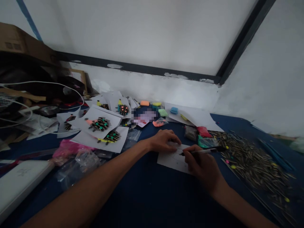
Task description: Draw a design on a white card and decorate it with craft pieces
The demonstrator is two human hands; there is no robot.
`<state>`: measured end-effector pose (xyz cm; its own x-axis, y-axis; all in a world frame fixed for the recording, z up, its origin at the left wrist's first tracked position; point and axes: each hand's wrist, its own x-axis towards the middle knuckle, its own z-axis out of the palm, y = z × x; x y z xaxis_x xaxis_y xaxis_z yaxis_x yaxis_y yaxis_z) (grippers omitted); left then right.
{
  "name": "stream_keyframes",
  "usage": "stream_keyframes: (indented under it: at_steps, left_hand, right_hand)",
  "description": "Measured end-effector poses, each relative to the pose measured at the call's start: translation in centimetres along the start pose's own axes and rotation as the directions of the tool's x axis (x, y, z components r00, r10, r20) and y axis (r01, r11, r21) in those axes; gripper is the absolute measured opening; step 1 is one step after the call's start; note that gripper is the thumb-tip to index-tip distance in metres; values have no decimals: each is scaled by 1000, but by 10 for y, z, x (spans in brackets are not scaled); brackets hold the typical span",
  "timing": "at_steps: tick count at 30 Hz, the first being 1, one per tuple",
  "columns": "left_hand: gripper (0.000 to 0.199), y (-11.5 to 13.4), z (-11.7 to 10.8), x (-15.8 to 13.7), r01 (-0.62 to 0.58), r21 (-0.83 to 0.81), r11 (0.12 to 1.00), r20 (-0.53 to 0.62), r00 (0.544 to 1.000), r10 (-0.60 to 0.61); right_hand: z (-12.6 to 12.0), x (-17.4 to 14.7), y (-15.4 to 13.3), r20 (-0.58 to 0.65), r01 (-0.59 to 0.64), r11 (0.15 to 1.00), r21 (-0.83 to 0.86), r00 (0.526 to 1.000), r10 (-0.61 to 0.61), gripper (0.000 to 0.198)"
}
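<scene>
A small sheet of white paper (169,161) lies on the dark blue tabletop, with a dark dotted drawing on it. My left hand (164,141) rests on the paper's far left part, fingers lying over it and holding nothing. In my right hand (201,163) is a black marker pen (209,150), pinched between thumb and fingers. The pen tip is at the drawing, and its dark rear end points right. My right hand covers the sheet's right side. Just beyond the hands sit packs of coloured clay, among them a red pack (203,132) and a green pack (206,142).
Sunflower seeds (257,163) are heaped at the right. White sheets bearing seed-and-clay hedgehogs (101,124) lie at the left, near clear plastic bags (79,166) and a white box (23,180). A phone (144,119) and a large paper (199,119) are near the wall.
</scene>
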<state>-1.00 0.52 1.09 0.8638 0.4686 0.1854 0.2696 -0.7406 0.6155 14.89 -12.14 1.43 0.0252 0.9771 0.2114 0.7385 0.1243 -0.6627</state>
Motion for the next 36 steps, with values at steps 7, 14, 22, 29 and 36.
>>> stream_keyframes:
  at_steps: [7,14,22,29,36]
  left_hand:
    - [29,1,0,-1,0,2,1000,-1,1000,0]
    - [29,2,-1,-1,8,-6,1000,3,1000,-8]
    - [29,1,0,-1,-1,-5,1000,1,1000,1]
    - [28,-1,1,0,-19,-10,1000,-7,1000,19]
    - [29,-1,1,0,-18,-12,1000,-7,1000,18]
  right_hand:
    - [7,1,3,3,-1,1000,11,1000,1,24]
    - [8,3,4,15,7,999,-49,1000,-6,24]
    - [8,4,1,26,19,996,-87,1000,-17,24]
    - [10,5,4,11,45,992,-116,999,-44,26]
    - [9,5,4,6,72,991,-117,997,-71,26]
